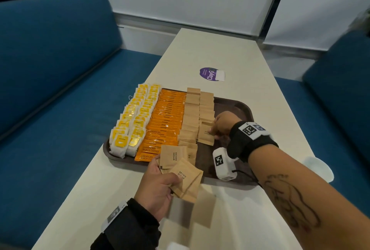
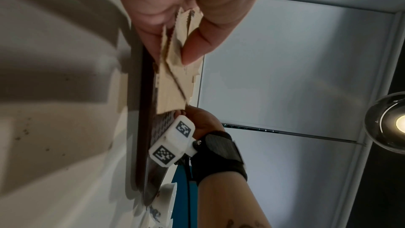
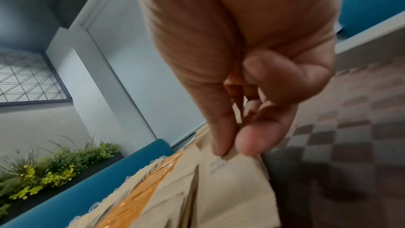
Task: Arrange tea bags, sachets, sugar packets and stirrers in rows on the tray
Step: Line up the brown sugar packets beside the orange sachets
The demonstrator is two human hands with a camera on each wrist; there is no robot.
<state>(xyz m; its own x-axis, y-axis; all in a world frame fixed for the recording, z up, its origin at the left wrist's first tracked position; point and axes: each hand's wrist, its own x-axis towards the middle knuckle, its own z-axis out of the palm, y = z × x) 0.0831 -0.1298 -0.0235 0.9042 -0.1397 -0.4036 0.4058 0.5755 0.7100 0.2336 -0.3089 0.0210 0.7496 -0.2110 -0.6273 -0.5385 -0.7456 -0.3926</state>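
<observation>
A dark brown tray (image 1: 230,107) carries rows of yellow tea bags (image 1: 132,121), orange coffee sachets (image 1: 166,117) and brown sugar packets (image 1: 193,113). My left hand (image 1: 158,185) grips a fanned bunch of brown sugar packets (image 1: 182,171) over the tray's near edge; the left wrist view shows thumb and fingers (image 2: 197,44) pinching that bunch (image 2: 171,82). My right hand (image 1: 222,123) pinches one sugar packet (image 1: 206,133) at the near end of the second sugar row; in the right wrist view its fingertips (image 3: 219,145) hold that packet's (image 3: 232,188) edge.
The tray lies on a long cream table (image 1: 230,219) between blue benches (image 1: 50,89). A purple sticker (image 1: 210,73) sits further back on the table. A white dish (image 1: 318,167) stands at the table's right edge. The tray's right part (image 1: 236,109) is bare.
</observation>
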